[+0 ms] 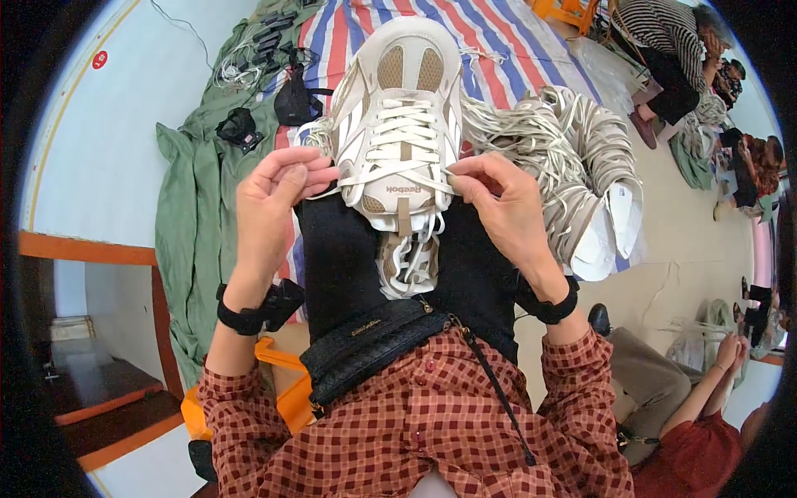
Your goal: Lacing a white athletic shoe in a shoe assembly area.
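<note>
A white and beige sneaker upper (407,70) lies over my lap with its toe pointing away from me. White shoelace (403,133) criss-crosses its front down to the tongue. At the upper's right side my right hand (502,203) pinches the lace between thumb and forefinger. My left hand (282,183) is at the left edge, its fingers stretched out and its fingertips close to the lace there. Whether they touch it, I cannot tell. Nearer to me, a second laced shoe piece (407,270) shows below the tongue, partly covered.
To the right lies a large pile of laced sneaker uppers (573,166) on a striped sheet (498,50). Black pouches (296,98) and cables (237,75) rest on green cloth (187,199) at left. A black waist bag (369,336) crosses my lap. Other people (664,58) sit at right.
</note>
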`<state>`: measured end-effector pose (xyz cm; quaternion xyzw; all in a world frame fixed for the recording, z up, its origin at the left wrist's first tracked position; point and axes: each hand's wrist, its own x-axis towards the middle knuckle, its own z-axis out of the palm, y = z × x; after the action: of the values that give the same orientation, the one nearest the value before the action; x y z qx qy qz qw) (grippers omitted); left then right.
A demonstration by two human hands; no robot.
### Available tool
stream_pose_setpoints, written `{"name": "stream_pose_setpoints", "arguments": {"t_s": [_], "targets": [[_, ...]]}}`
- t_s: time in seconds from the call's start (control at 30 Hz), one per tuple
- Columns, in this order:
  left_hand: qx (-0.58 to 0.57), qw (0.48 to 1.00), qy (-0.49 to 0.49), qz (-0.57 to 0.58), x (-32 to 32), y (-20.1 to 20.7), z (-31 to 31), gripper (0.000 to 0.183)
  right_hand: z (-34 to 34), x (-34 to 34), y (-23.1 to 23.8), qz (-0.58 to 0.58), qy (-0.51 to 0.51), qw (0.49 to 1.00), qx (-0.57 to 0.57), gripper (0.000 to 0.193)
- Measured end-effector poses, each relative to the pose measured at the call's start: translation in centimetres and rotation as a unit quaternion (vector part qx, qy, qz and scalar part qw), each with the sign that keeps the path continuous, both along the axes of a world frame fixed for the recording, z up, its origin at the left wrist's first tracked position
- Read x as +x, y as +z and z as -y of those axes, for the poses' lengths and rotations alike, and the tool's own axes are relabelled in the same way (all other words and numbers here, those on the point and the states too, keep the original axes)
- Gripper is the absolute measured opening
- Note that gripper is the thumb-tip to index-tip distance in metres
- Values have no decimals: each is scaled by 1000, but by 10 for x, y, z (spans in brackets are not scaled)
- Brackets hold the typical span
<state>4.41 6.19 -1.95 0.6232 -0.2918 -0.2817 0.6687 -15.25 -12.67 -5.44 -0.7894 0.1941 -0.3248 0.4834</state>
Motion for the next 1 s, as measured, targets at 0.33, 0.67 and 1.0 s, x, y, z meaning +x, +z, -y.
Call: {"name": "stream_pose_setpoints", "arguments": {"t_s": [0.33, 0.67, 1.0], "targets": [[46, 993, -7, 109, -30, 17, -7, 19, -3, 19, 37, -121, 26, 931, -344, 8], [115, 977, -177, 7, -65, 41, -22, 8, -52, 10, 34, 3, 299, 954, -27, 14], [129, 973, -26, 191, -35, -7, -23, 15, -86, 35, 10, -37, 104, 978, -179, 13]]}}
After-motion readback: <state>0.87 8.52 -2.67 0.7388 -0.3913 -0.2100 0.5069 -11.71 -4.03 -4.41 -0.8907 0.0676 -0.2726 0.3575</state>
